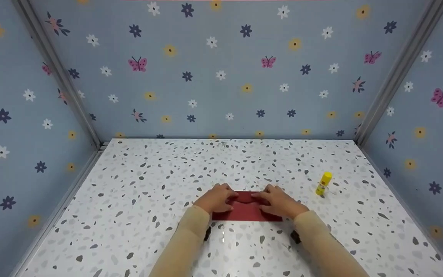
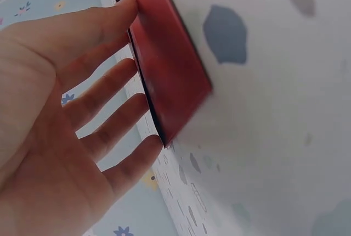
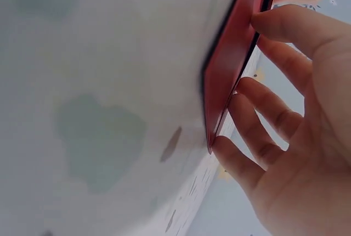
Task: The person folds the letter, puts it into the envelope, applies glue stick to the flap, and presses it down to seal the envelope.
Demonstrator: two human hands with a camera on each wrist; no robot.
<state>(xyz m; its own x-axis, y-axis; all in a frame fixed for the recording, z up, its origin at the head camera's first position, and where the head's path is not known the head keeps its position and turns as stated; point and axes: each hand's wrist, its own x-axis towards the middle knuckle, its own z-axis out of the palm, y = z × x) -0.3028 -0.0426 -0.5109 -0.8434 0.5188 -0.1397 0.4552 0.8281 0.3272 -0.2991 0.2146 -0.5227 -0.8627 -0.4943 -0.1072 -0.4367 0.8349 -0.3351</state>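
Observation:
A red envelope [image 1: 247, 213] lies on the speckled table in front of the person, its flap [image 1: 244, 196] along the far side with a curved lower edge. My left hand [image 1: 217, 198] holds its left part: the thumb [image 2: 127, 10] is on the red face and the other fingers reach along the far edge. From the right, my right hand [image 1: 281, 201] holds it the same way, thumb [image 3: 263, 22] on the face and fingertips at the far edge. Both index fingers come close together near the flap in the head view.
A yellow glue stick [image 1: 323, 183] lies on the table to the right, beyond the right hand. Blue flower-patterned panels [image 1: 221, 69] enclose the speckled white tabletop [image 1: 148, 173] at the back and on both sides.

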